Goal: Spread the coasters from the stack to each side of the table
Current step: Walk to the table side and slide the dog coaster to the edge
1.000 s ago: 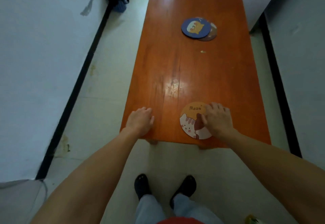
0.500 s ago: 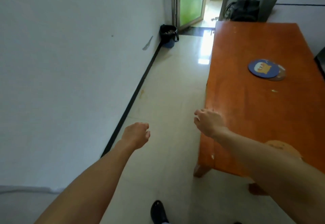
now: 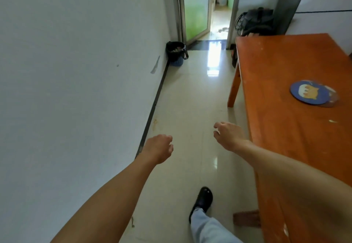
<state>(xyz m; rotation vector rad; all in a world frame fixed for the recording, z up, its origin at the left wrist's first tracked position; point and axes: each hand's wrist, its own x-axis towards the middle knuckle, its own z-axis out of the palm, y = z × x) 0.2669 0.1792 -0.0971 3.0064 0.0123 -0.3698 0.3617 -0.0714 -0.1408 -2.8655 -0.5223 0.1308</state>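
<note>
Over the pale tiled floor (image 3: 182, 109), between the white wall (image 3: 76, 71) and the orange wooden table (image 3: 285, 128), both bare hands hung in the air and held nothing. At about seven o'clock in the view the left hand (image 3: 159, 148) had its fingers curled loosely inward, close together but gripping nothing. Near the centre, just beside the table's long edge, the right hand (image 3: 228, 136) was slack, its fingers (image 3: 218, 125) bent and slightly apart. On the tabletop at three o'clock lay a round blue coaster (image 3: 309, 92) with a cartoon animal on it, resting on top of a brown coaster (image 3: 332, 98) that peeked out along its right side; both were well apart from either hand. At five o'clock a black shoe (image 3: 202, 200) and a light trouser leg (image 3: 207, 227) stood on the tiles. Toward twelve o'clock a black bin (image 3: 176, 52) sat against the wall beside an open doorway (image 3: 207, 8), and a dark bag (image 3: 256, 21) rested beyond the table's far end.
</note>
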